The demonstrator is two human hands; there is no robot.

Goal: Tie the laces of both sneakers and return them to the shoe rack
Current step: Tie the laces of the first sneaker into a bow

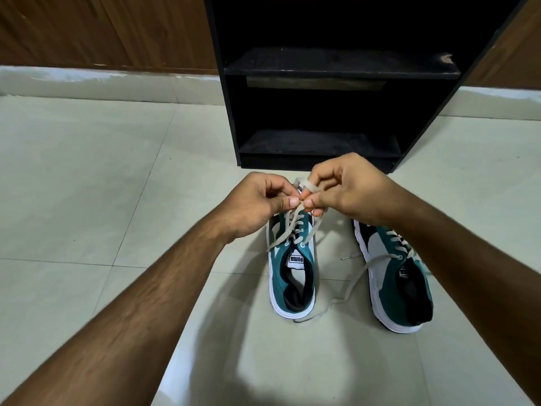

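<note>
Two teal and white sneakers stand on the tiled floor, toes toward the rack. The left sneaker [292, 276] lies under my hands. My left hand [260, 203] pinches one end of its beige lace [295, 227]; my right hand [348, 191] pinches the other end, with a strand looped over a finger. Both hands meet just above the sneaker's front, hiding its toe. The right sneaker [395, 276] sits beside it, partly hidden by my right forearm, its loose lace [351, 282] trailing over the floor.
A black shoe rack [336, 68] stands right behind the sneakers, its two visible shelves bare. Brown wooden panels line the wall on both sides. Pale floor tiles [102, 186] spread to the left and toward me.
</note>
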